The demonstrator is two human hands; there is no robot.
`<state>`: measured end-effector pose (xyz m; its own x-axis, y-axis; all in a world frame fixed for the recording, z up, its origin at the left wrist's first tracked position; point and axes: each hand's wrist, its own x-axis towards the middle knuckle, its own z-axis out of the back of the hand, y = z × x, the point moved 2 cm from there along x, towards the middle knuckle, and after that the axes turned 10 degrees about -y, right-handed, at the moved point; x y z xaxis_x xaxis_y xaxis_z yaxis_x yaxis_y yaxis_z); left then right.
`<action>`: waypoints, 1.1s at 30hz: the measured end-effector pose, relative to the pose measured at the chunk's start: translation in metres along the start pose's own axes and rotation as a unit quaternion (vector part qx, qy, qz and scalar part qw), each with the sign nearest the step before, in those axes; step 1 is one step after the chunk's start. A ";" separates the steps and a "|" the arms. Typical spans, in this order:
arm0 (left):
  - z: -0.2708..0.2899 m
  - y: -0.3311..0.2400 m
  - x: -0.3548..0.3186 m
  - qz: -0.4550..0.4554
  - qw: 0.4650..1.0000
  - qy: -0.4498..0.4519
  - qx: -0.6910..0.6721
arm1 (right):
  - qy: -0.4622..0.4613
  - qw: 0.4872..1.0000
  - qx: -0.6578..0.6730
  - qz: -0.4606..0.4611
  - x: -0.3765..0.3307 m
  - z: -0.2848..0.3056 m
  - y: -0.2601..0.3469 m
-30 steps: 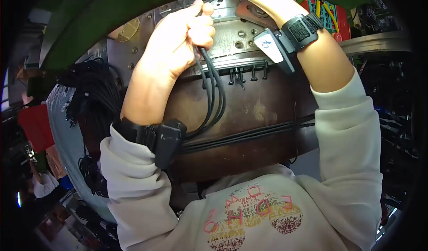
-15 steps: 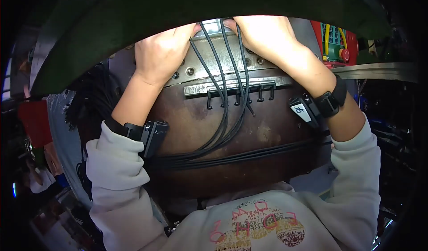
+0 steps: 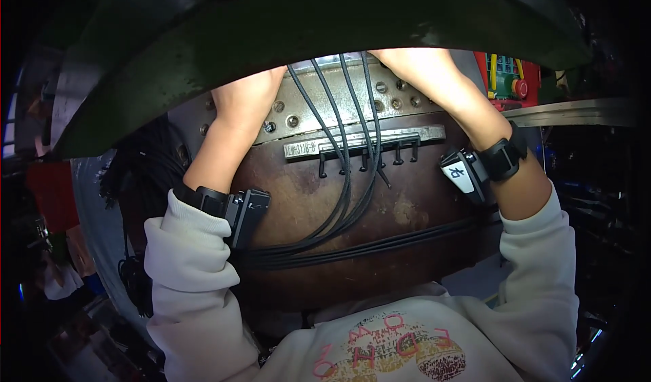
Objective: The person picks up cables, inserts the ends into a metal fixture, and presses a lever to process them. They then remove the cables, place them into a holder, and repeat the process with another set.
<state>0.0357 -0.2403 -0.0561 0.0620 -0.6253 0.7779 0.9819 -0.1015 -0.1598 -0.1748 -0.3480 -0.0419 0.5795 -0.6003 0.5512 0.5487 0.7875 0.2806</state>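
Observation:
Both my hands reach forward under a dark green curved overhang [image 3: 325, 26], which hides their fingers. My left hand [image 3: 249, 91] lies left of several thin black cables [image 3: 327, 102], over a bolted metal plate [image 3: 306, 110]. To the right of the cables is my right hand [image 3: 422, 68], brightly lit. The cables run from under the overhang, across the plate and a metal bar with black hooks [image 3: 366, 142], then curve down to the left. Whatever my fingers touch cannot be seen.
A brown worn work surface [image 3: 291, 195] lies under my forearms, with more black cables [image 3: 366, 244] across it. Dark cables [image 3: 146, 155] hang in a bundle at the left. A red and green control box [image 3: 505, 80] with a red button stands at the far right.
My hands have gone farther under the overhang relative to its edge, and the fingertips once visible beside the cables are now hidden. The plate, hooked bar and overhang sit slightly lower in view.

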 end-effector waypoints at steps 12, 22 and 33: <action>0.227 -0.103 -0.110 0.320 0.558 0.640 -0.420 | -0.209 0.869 -0.124 -0.430 -0.240 0.220 -0.018; 0.238 -0.051 -0.326 0.125 0.780 0.590 0.163 | 0.120 0.930 0.062 -0.343 -0.395 0.102 0.027; 0.238 -0.046 -0.331 0.102 0.814 0.531 0.212 | 0.006 0.932 0.094 -0.350 -0.368 0.100 0.030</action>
<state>0.0129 0.1554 -0.1622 0.2631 -0.9350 -0.2377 0.9579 0.2239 0.1795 -0.4318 -0.0891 -0.1578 0.1261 -0.9769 0.1723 0.6808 0.2116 0.7013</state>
